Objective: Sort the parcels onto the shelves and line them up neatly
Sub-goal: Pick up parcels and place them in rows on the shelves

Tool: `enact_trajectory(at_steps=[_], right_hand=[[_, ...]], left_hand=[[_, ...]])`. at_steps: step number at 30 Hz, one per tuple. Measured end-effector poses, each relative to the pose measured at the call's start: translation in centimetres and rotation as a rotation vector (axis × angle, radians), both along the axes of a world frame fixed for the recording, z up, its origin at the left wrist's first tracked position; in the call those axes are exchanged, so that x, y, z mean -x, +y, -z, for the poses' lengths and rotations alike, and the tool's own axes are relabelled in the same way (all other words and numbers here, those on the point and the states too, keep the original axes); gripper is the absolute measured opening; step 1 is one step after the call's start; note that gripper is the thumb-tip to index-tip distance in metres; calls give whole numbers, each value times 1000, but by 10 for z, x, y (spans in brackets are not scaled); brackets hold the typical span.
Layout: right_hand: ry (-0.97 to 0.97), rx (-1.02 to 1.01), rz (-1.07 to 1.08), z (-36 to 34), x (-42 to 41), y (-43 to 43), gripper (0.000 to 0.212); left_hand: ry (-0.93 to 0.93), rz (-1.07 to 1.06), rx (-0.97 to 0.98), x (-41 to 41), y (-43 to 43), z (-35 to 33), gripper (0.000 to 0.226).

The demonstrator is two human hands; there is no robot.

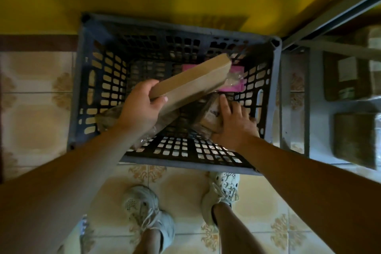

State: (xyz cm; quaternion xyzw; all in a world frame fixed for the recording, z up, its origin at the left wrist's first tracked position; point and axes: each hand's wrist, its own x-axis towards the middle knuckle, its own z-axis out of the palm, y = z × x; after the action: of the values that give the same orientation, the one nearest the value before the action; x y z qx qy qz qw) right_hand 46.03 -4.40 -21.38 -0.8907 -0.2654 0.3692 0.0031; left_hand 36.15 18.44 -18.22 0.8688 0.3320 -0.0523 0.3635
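Over a slatted plastic crate point(181, 163) on a tiled floor, a person's left hand point(142, 107) grips the near end of a flat cardboard parcel point(191, 80), fingers and thumb curled round it, holding it tilted above the crate's middle. The right hand point(235, 126), fingers spread and nearly straight, rests on a plastic-wrapped parcel point(208, 117) in the crate's near right corner. A pink parcel point(235, 86) lies at the crate's far right. Shelves point(321, 109) stand just right of the crate.
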Motion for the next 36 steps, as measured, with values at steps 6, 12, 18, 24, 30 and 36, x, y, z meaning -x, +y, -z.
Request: enact_trajectory(at_steps=[6, 12, 18, 24, 30, 36], right_hand=[[119, -200, 408, -130, -2, 5, 120], [111, -434, 751, -291, 28, 12, 109], [-3, -680, 936, -431, 70, 18, 96], [-249, -852, 886, -532, 93, 22, 106], [-493, -937, 539, -599, 110, 20, 124], [-756, -968, 75, -632, 132, -22, 93]], left_hand=[[22, -136, 53, 22, 22, -102, 34], [-161, -238, 277, 55, 48, -247, 31], [-267, -373, 253, 81, 57, -381, 47], [-276, -350, 176, 103, 35, -491, 48], [-380, -323, 371, 117, -17, -565, 78], [-556, -326, 500, 128, -77, -621, 77]])
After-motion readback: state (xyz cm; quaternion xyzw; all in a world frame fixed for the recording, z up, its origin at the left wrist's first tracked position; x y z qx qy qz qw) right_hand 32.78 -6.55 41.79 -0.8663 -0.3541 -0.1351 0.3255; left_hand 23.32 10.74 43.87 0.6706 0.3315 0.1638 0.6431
